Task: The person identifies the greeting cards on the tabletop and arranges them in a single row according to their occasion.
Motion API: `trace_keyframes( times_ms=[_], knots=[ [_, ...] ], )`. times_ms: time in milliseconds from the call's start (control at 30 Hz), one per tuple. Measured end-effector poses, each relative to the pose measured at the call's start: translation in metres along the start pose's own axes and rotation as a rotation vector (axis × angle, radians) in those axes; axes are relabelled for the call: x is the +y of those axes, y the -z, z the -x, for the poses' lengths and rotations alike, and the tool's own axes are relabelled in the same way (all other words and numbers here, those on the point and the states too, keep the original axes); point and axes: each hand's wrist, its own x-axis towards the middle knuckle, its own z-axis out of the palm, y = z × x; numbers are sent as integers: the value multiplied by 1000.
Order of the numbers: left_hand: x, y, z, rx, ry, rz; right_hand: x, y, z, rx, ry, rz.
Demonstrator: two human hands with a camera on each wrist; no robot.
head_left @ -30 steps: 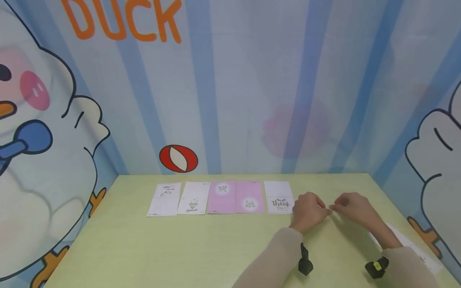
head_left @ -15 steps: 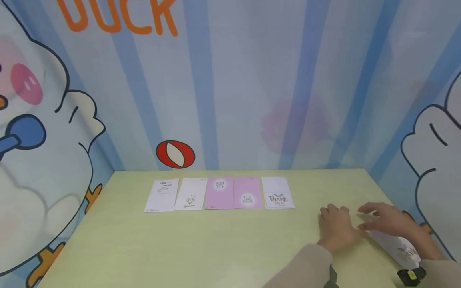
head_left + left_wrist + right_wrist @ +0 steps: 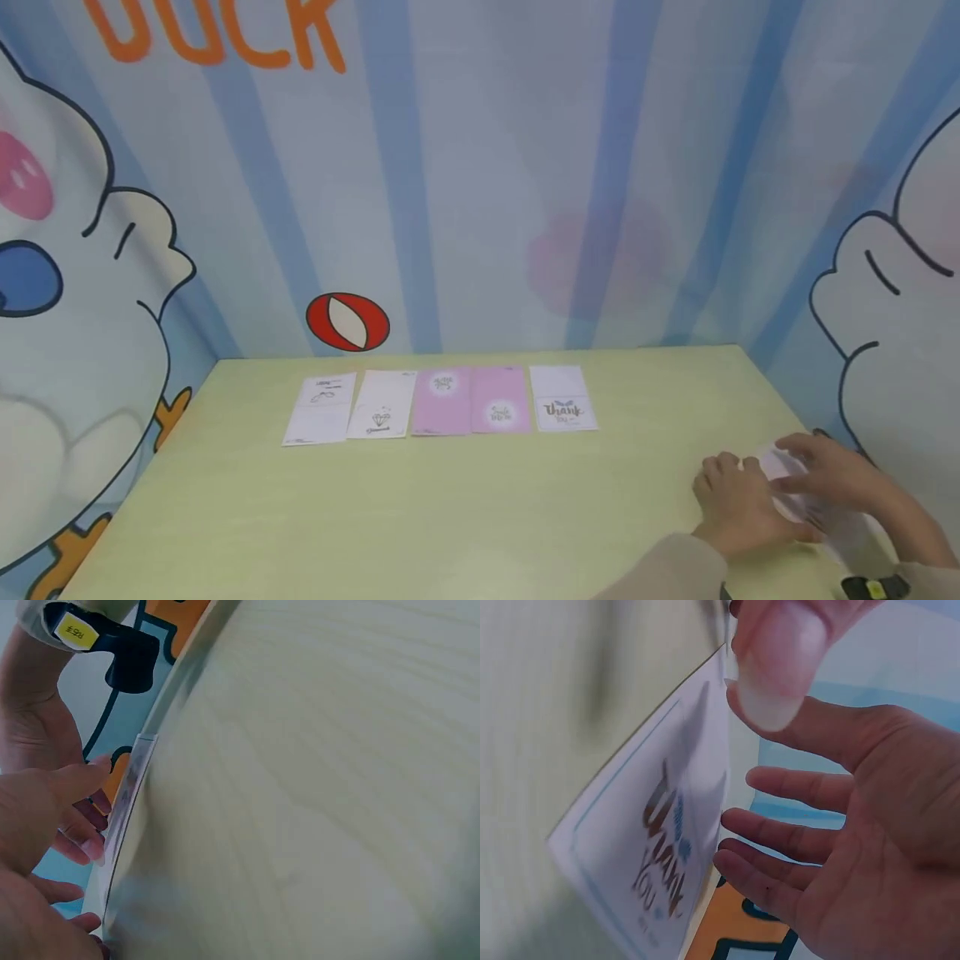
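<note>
In the head view my left hand [image 3: 746,504] and right hand [image 3: 832,471] meet at the table's right edge, around a white card [image 3: 782,477]. The right wrist view shows this card [image 3: 637,832] tilted, with "Thank you" lettering and a thin blue border. Left fingers [image 3: 780,832] are spread and fairly straight, with their tips at the card's far edge. A thumb [image 3: 780,667] looms close above the card. From the left wrist the card [image 3: 127,802] appears edge-on, with right fingers [image 3: 88,836] beside it. No firm pinch is visible.
A row of cards lies at the back of the table [image 3: 450,517]: a white card [image 3: 321,412], a diamond card [image 3: 382,404], two pink cards [image 3: 442,408] and a thank-you card [image 3: 562,404]. More white paper [image 3: 858,546] lies under my right forearm. A printed curtain [image 3: 480,183] hangs behind.
Both hands have moved right and toward me, from beside the thank-you card at the row's end to the white cards at the right edge. The row stays as it was.
</note>
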Motion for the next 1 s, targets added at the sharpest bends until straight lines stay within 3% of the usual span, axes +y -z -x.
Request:
trace_keyframes(
  times_ms=[133,200,300,400,567,733,867,1000],
  knots=[
    [6,-12,5,109,-41,-80,9,-4,8,51,-19,26],
    [3,-17,4,182,-40,-146,7,-6,4,92,12,39],
    [-1,-25,1,273,-31,-247,3,-8,-2,171,114,67],
    [-2,-31,-2,309,-16,-292,0,-11,-8,216,242,120],
    [5,-36,-7,256,-14,-307,7,-11,-12,145,344,175],
    [20,-35,-7,168,16,-341,24,-8,-3,49,302,145],
    [18,-33,-9,215,30,-358,27,-7,-4,20,258,117],
    [9,-29,-17,251,-7,-327,24,-5,-13,-48,221,75]
  ],
)
